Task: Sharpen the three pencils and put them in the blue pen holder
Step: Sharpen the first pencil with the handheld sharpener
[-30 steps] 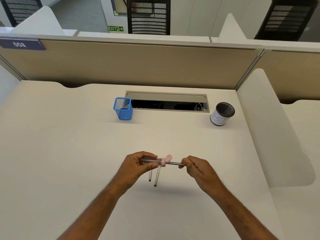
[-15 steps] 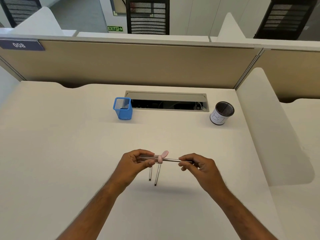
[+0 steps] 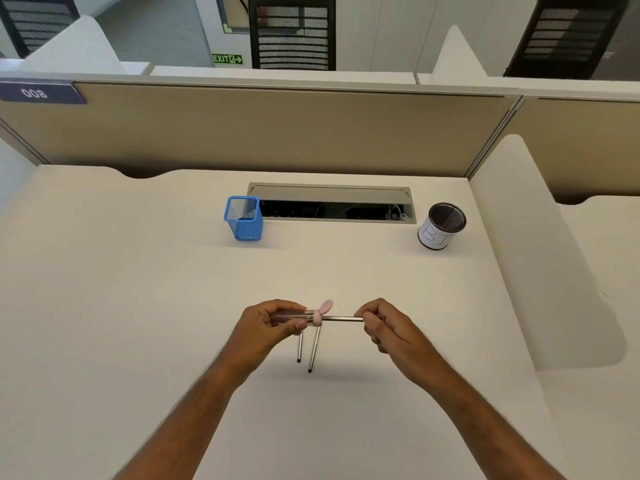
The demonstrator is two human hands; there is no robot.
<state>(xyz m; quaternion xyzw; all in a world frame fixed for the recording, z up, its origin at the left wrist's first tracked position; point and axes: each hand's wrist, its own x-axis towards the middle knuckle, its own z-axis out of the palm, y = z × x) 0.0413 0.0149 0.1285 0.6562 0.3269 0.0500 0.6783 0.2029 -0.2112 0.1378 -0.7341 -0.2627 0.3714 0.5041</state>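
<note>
My left hand (image 3: 266, 327) grips a clear tube-shaped sharpener (image 3: 304, 317) with a pink cap, held level above the desk. My right hand (image 3: 384, 327) pinches the outer end of a silver-grey pencil (image 3: 341, 319) whose tip sits inside the sharpener. Two more pencils (image 3: 313, 351) lie side by side on the desk just below the hands, their upper ends hidden by my left hand. The blue mesh pen holder (image 3: 244, 219) stands upright at the back, left of centre, well away from both hands.
A black mesh cup (image 3: 441, 226) with a white paper label stands at the back right. An open cable tray slot (image 3: 332, 204) runs between the two holders. A beige partition (image 3: 277, 133) closes the desk's far edge; a white divider (image 3: 540, 258) borders the right side.
My right hand has slid a little to the right along the pencil, baring more of its shaft. The sharpener, the lying pencils and the holders stay where they were.
</note>
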